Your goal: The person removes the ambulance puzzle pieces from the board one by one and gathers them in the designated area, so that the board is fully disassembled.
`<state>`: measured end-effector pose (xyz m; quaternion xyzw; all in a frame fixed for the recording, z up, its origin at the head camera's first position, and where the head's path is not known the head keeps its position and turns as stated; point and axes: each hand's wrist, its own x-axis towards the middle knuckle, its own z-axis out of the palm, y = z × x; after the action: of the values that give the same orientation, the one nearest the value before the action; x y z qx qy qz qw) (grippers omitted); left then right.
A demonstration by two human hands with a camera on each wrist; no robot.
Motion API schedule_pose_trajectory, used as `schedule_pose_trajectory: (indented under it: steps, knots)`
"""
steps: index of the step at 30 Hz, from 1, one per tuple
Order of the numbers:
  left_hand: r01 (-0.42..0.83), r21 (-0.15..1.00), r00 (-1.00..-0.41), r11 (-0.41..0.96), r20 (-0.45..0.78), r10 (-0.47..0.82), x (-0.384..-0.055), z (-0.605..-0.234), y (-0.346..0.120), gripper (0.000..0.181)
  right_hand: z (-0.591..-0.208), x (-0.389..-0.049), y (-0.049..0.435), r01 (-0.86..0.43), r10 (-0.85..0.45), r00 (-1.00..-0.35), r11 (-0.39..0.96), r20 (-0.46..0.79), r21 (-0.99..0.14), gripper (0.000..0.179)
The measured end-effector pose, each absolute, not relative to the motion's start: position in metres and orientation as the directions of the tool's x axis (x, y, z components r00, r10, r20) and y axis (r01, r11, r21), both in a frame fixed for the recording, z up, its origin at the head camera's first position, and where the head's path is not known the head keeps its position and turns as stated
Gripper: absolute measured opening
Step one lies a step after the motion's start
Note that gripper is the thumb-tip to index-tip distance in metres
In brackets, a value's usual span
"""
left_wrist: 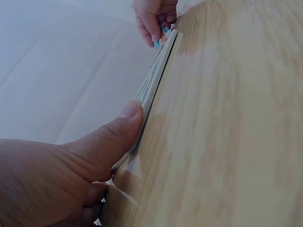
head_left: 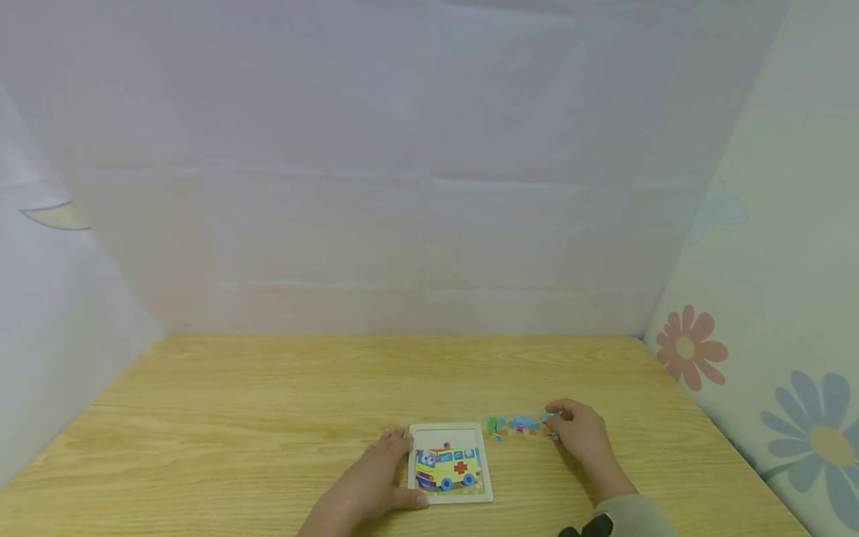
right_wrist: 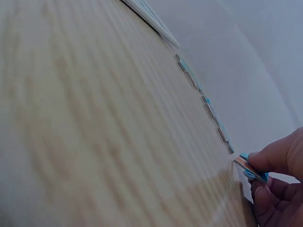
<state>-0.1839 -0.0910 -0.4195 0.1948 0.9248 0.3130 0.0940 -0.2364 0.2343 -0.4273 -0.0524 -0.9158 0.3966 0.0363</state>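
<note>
Two hands work low on a wooden table (head_left: 268, 418), close to the near edge. Nearest, the left hand (head_left: 376, 477) lies beside a white-framed puzzle board (head_left: 450, 462) showing a cartoon ambulance; its fingers are fairly straight along the board's left edge, and the left wrist view shows the thumb (left_wrist: 128, 118) pressed flat against the thin frame (left_wrist: 158, 75), steadying it rather than gripping it. Just right of the board, a short row of loose puzzle pieces (head_left: 517, 426) in blue, green and orange lies flat on the table. At the right end of that row the right hand (head_left: 580, 432) is curled around one piece: the right wrist view shows a thin blue-edged puzzle piece (right_wrist: 251, 171) pinched between thumb and fingertips and tipped up off the wood. The other pieces (right_wrist: 208, 109) stay flat in a line running toward the board's corner (right_wrist: 156, 23).

By its look, the piece is light, stiff and flat, probably thin wood, so it should not bend but could slip from a loose pinch; taking it by its edges, as now, seems the surest hold. Beyond the table stand pale fabric walls, with a flower-printed panel (head_left: 772, 388) to the right.
</note>
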Motion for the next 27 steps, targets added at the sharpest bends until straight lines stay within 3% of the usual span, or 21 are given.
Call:
schedule_pose_trajectory:
  steps: [14,27]
  knots:
    - [0.304,0.622,-0.906,0.721,-0.044,0.42,-0.1848,-0.4232,-0.0924,0.09,-0.4287,-0.2395,0.2341,0.022,0.089,-0.994,0.76,0.07,-0.65,0.022]
    - [0.291,0.628,-0.907,0.721,-0.058,0.417,-0.1844,-0.421,-0.0923,0.09,-0.4298,-0.2385,0.2354,0.04,0.105,-0.993,0.757,0.061,-0.652,0.022]
